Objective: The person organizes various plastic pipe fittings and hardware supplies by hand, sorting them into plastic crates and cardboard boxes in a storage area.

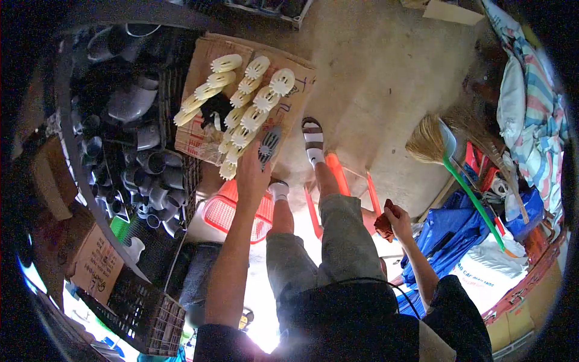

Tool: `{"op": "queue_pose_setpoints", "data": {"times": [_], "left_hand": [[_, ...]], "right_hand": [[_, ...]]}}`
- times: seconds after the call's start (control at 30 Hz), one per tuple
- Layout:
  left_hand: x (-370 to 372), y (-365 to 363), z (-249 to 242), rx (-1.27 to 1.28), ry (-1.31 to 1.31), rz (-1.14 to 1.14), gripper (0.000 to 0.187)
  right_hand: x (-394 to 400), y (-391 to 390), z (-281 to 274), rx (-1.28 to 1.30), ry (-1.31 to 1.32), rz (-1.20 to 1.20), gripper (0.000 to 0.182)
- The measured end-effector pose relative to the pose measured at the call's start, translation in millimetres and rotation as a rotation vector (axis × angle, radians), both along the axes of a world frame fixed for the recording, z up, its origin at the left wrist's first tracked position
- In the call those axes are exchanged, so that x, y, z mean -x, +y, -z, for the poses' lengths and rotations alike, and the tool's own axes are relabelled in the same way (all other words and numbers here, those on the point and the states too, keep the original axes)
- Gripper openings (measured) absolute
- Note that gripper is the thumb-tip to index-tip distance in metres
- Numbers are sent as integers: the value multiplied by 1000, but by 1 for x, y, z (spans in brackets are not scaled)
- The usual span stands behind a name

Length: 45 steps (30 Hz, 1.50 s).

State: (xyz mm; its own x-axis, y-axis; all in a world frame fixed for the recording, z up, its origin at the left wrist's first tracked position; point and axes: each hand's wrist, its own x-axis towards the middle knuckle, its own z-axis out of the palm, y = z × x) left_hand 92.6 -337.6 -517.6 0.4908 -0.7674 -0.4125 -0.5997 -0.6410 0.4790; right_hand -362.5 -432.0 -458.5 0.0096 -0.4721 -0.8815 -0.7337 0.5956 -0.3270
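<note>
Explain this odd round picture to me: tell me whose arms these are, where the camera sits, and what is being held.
The camera is worn on a person's head and looks down, so the arms and legs are their own. The wide lens bends the edges. The left hand reaches to a flattened cardboard box where rows of cream plastic fittings lie, and touches a grey slotted piece. The right hand has its grip closed on a reddish cloth. Crates of grey pipe fittings stand beside; a broom lies opposite.

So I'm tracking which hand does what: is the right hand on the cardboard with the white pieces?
No, the right hand grips a reddish cloth beside the knee.
</note>
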Motion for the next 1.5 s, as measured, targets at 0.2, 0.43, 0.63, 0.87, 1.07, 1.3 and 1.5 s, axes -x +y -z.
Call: {"op": "queue_pose_setpoints", "data": {"times": [0.2, 0.43, 0.63, 0.87, 1.07, 1.3, 1.5], "left_hand": [[10, 55, -69, 102, -24, -172, 46], [76, 129, -167, 307, 217, -402, 38], [65, 165, -305, 357, 24, -347, 101], [64, 306, -389, 571, -42, -953, 21], [88, 386, -470, 681, -79, -1228, 24], [100, 458, -500, 999, 223, -1265, 37], [89, 493, -527, 767, 198, -1228, 37]], "right_hand": [[-54, -27, -32, 246, -196, 124, 24], [-161, -28, -120, 338, -707, -381, 19], [-298, 40, -306, 597, -1017, -1259, 22], [-393, 141, -369, 178, -1265, -975, 22], [-449, 214, -403, -202, -1246, -978, 31], [-476, 270, -434, -747, -1106, -878, 24], [-492, 286, -410, -164, -1219, -1371, 23]]}}
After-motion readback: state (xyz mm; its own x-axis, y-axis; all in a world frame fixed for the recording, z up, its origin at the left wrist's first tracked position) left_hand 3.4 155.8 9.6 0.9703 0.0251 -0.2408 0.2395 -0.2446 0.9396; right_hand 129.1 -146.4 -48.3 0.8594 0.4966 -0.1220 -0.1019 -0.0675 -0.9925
